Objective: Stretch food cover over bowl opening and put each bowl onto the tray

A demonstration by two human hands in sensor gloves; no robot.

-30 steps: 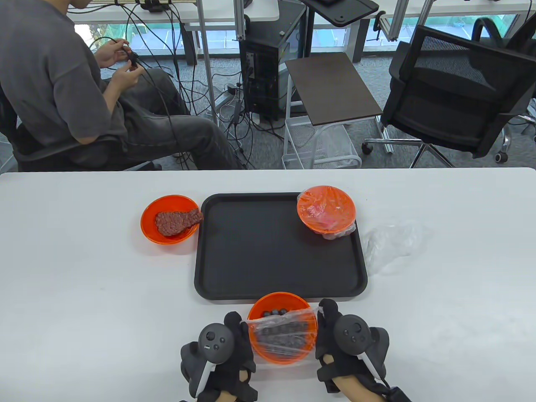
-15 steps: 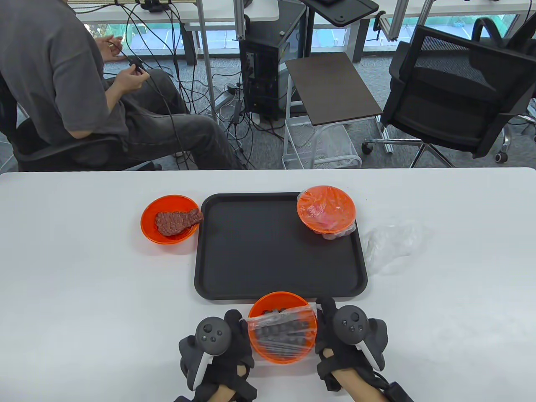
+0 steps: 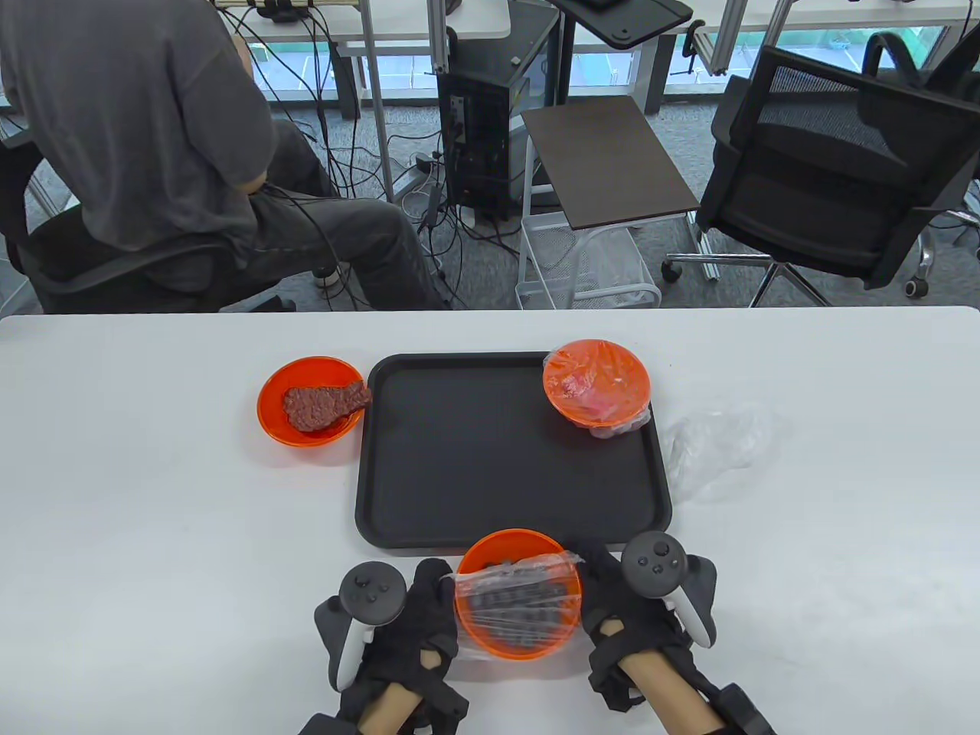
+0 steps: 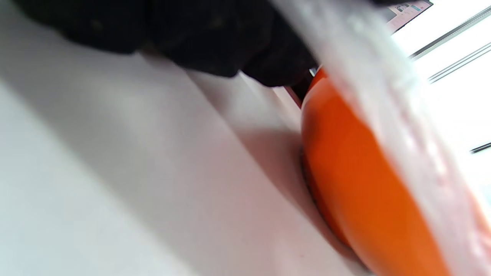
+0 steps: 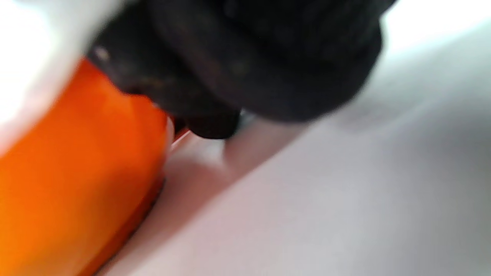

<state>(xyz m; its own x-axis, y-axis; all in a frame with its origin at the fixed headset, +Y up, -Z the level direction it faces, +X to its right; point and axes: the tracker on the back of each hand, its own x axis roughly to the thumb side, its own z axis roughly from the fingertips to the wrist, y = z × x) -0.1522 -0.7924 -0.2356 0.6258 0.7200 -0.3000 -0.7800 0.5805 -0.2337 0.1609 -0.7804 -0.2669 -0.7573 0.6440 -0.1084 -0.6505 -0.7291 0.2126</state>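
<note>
An orange bowl [image 3: 514, 647] of dark round pieces stands on the white table just in front of the black tray [image 3: 459, 459]. A clear food cover [image 3: 517, 597] lies stretched over its near and middle part; the far rim is bare. My left hand [image 3: 438, 599] holds the cover at the bowl's left rim and my right hand [image 3: 591, 570] holds it at the right rim. The wrist views show the orange wall [image 4: 356, 184] and wall again [image 5: 69, 191] close up, blurred. A covered orange bowl [image 3: 596, 380] sits in the tray's far right corner.
An uncovered orange bowl [image 3: 310, 399] with a brown meat piece stands left of the tray. A loose clear cover [image 3: 716, 448] lies on the table right of the tray. A seated person [image 3: 153, 145] and an office chair [image 3: 834, 168] are beyond the far table edge.
Both hands slid a little toward the tray along the bowl's rim, drawing the cover farther over the opening. The person behind the table turned away.
</note>
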